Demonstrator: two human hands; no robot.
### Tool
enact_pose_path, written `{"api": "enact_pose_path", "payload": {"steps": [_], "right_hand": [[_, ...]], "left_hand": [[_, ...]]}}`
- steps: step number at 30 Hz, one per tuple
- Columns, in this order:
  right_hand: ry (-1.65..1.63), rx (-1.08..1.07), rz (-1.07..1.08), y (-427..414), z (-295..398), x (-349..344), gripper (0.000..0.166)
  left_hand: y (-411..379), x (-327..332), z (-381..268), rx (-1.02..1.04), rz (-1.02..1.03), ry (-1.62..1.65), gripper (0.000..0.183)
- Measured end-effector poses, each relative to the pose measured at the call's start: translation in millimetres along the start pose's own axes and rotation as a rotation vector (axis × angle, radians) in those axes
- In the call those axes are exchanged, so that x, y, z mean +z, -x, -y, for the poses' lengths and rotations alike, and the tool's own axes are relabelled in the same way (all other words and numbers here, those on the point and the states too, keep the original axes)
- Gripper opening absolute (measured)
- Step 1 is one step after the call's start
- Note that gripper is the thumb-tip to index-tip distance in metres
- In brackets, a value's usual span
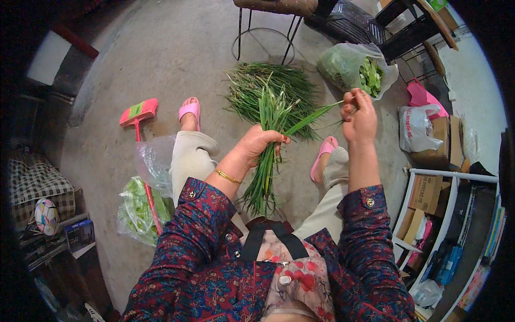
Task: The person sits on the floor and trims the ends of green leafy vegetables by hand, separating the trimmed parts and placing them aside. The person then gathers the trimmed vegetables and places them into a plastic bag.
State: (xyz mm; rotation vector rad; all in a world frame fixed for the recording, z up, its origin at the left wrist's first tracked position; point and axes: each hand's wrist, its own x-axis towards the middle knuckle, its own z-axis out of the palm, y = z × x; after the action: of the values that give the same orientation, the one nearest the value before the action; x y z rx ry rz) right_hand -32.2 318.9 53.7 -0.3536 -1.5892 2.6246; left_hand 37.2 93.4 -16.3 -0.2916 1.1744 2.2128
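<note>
My left hand is closed around the middle of a bunch of long green chives. Its lower leaves hang between my knees, and paler ends fan out above the fist. Off to the right, my right hand pinches the pale tips of a few chive stalks that slant out from the bunch. Those fingers are slightly blurred. Beyond both hands, a loose heap of chives lies on the concrete floor, partly hidden by the bunch.
A plastic bag of leafy greens sits right of the heap, below a stool. At left, a red-handled broom lies by another bag of greens. A cardboard box and a white shelf stand at right.
</note>
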Motion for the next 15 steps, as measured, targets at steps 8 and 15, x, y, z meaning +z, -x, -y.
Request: {"api": "enact_pose_path", "payload": {"steps": [8, 15], "right_hand": [[-0.127, -0.16, -0.08, -15.9, 40.8, -49.8, 0.011], [-0.152, -0.178, -0.062, -13.9, 48.5, -64.9, 0.012]], "left_hand": [[2.3, -12.3, 3.7, -0.052, 0.004, -0.028, 0.013], [-0.1, -17.9, 8.0, -0.041, -0.118, -0.03, 0.017]]}}
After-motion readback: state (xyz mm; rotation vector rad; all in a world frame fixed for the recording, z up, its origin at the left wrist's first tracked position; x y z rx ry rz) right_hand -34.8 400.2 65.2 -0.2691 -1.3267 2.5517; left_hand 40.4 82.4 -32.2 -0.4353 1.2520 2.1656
